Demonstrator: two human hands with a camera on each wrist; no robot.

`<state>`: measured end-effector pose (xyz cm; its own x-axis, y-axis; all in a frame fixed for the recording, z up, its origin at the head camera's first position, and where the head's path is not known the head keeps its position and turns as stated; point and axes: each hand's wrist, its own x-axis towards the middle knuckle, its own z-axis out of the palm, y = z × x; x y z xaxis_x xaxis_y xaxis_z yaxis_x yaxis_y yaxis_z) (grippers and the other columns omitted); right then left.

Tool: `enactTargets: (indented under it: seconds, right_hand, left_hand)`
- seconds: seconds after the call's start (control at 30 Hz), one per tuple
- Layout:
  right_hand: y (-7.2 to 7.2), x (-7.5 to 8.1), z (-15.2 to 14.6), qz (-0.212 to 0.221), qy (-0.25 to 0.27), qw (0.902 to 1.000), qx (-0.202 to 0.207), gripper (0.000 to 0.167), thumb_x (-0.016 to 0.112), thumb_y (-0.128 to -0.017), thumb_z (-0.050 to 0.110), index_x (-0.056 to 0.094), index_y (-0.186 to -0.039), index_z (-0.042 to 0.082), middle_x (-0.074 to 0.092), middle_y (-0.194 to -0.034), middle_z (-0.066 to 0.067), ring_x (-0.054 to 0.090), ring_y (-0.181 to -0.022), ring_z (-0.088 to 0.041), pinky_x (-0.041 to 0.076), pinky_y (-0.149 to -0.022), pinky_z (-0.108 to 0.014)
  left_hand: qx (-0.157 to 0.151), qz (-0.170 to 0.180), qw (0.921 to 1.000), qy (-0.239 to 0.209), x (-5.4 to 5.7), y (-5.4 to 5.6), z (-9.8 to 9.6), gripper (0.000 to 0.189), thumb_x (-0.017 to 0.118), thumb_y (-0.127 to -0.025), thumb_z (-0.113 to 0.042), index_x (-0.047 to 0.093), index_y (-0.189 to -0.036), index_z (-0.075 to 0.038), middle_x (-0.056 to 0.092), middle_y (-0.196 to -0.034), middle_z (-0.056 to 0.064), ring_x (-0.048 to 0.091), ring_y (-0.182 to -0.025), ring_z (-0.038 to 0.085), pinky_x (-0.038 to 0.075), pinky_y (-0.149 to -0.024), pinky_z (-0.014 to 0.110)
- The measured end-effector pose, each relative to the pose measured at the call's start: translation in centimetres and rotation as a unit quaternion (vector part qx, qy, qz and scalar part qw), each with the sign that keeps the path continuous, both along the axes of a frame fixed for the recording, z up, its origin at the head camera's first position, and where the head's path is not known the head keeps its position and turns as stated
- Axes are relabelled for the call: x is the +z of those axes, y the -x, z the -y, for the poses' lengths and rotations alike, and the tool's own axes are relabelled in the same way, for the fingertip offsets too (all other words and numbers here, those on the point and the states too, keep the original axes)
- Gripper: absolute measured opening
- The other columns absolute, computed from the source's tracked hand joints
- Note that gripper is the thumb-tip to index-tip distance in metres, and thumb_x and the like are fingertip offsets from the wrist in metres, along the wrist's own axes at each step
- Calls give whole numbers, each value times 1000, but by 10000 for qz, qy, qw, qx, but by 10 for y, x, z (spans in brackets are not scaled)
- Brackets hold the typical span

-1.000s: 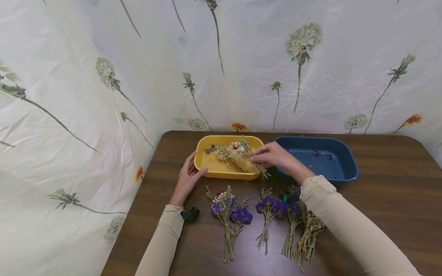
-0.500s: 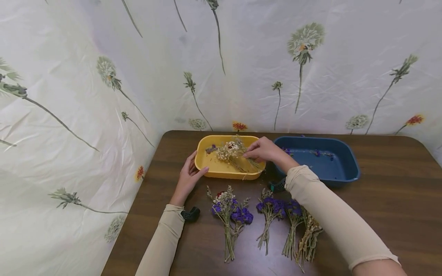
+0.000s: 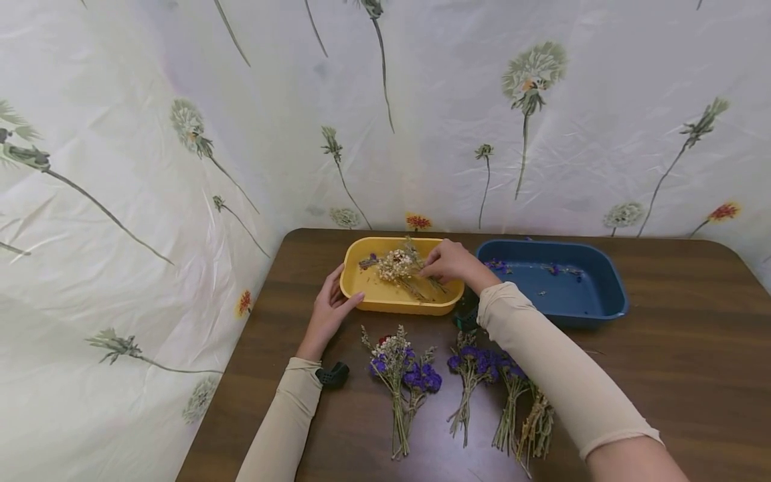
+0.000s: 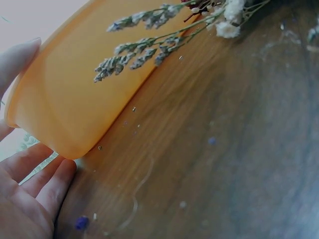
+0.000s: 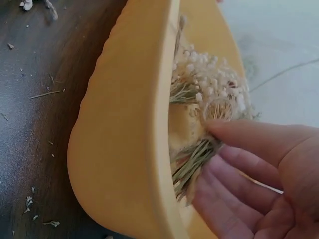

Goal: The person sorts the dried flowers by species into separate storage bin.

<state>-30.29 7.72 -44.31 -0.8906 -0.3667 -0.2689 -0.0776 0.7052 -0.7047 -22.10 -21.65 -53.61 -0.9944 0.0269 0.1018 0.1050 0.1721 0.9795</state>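
Note:
In the head view my left hand (image 3: 330, 306) holds the left end of a yellow plastic tub (image 3: 397, 307), thumb at the near rim. The left wrist view has its fingers (image 4: 56, 186) at the tub's lower corner. My right hand (image 3: 450, 262) reaches over the tub's right end. In the right wrist view, thumb and fingers pinch the tied stems of a small bunch of dried flowers (image 5: 214, 84) with cream-white heads. Another pale dried bunch (image 3: 391, 268) lies beside it in the tub, along with a short purple sprig (image 3: 368, 262).
A blue tub (image 3: 566, 294) with loose purple bits stands to the right. In front lie a mixed bunch (image 3: 394, 388), purple bunches (image 3: 470, 375) and a tan bunch (image 3: 536, 428), partly under my right sleeve. Crumbs dot the brown table (image 3: 693, 348). A flower-printed sheet hangs behind.
My right hand has moved left and lowered the pale dried bunch farther into the yellow tub. The left hand stays at the tub's end.

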Motion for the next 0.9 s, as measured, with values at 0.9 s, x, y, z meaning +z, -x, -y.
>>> enactTargets:
  seconds: [0.9]
  right_hand:
    - [-5,-12,20,-166,-601,9960,645,30,72,-96,14,75,-121,-1,73,-123,-22,75,-86,-27,63,-75,-35]
  left_hand:
    - [-10,20,10000,25,-1,0,1,76,77,-95,-29,36,-159,-36,49,-159,10,51,-145,26,46,-116,51]
